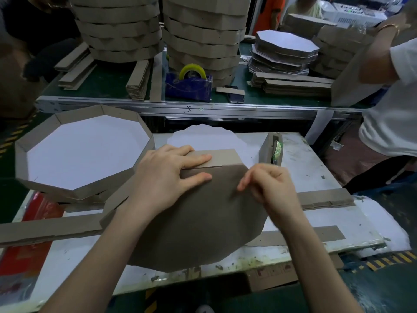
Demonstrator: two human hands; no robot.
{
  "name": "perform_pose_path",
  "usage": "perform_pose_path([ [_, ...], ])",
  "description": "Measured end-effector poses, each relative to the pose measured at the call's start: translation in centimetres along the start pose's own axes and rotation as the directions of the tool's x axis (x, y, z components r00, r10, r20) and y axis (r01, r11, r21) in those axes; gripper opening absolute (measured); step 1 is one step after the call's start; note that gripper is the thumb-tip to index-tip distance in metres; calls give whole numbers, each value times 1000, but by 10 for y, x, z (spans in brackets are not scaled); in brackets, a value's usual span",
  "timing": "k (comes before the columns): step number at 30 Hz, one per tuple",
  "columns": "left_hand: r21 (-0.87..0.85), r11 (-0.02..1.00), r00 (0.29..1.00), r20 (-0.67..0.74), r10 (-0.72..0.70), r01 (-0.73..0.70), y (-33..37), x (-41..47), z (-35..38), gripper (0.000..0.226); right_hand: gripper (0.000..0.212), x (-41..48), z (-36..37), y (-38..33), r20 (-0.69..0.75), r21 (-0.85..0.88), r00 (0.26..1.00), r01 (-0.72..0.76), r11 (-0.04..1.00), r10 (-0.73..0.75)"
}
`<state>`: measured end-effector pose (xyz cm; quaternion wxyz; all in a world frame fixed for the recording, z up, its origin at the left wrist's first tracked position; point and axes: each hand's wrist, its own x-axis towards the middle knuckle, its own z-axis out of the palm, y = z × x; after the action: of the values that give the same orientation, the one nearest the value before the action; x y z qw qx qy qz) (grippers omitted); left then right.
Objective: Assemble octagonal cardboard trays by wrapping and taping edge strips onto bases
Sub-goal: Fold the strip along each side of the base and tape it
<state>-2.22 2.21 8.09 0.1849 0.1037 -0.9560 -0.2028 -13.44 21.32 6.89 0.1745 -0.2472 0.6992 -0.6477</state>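
Keep the left hand point(167, 175), fingers spread flat, pressing the edge strip point(222, 157) flush to the far rim of the base point(191, 222), mid-tabletop point(316, 168), while the curled right hand point(270, 188), contents unclear, tapes the seam.

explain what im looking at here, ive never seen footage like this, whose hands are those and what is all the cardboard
There is no machine here. One camera worn on a person's head looks forward and down at their own bare hands. The left hand presses flat on a brown octagonal base and on the edge strip along its far edge. The right hand has curled fingers at the base's edge; whether it pinches tape I cannot tell. They work on a white table. To the left sits a finished tray, to the right a tape dispenser, and loose strips lie about. Behind, stacks of trays stand on a green bench.
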Motion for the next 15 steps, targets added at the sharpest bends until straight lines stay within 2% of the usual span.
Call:
perform_pose_path([
  [3,75,997,999,36,5,-8,0,-1,-2,63,31,22,-23,-6,-158,52,986,57,997,-48],
  [6,203,978,996,79,35,-51,7,0,-7,63,36,48,-40,3,-252,3,967,25,1000,-23],
  [10,285,955,988,144,46,-86,24,11,-11,71,39,88,-59,42,-379,-110,922,-134,985,83],
  [12,277,956,986,154,60,-102,35,20,-6,70,32,109,-74,69,-446,-165,884,-237,957,142],
  [15,283,952,981,186,63,-115,37,25,6,68,30,136,-105,113,-514,-230,800,-477,848,311],
])
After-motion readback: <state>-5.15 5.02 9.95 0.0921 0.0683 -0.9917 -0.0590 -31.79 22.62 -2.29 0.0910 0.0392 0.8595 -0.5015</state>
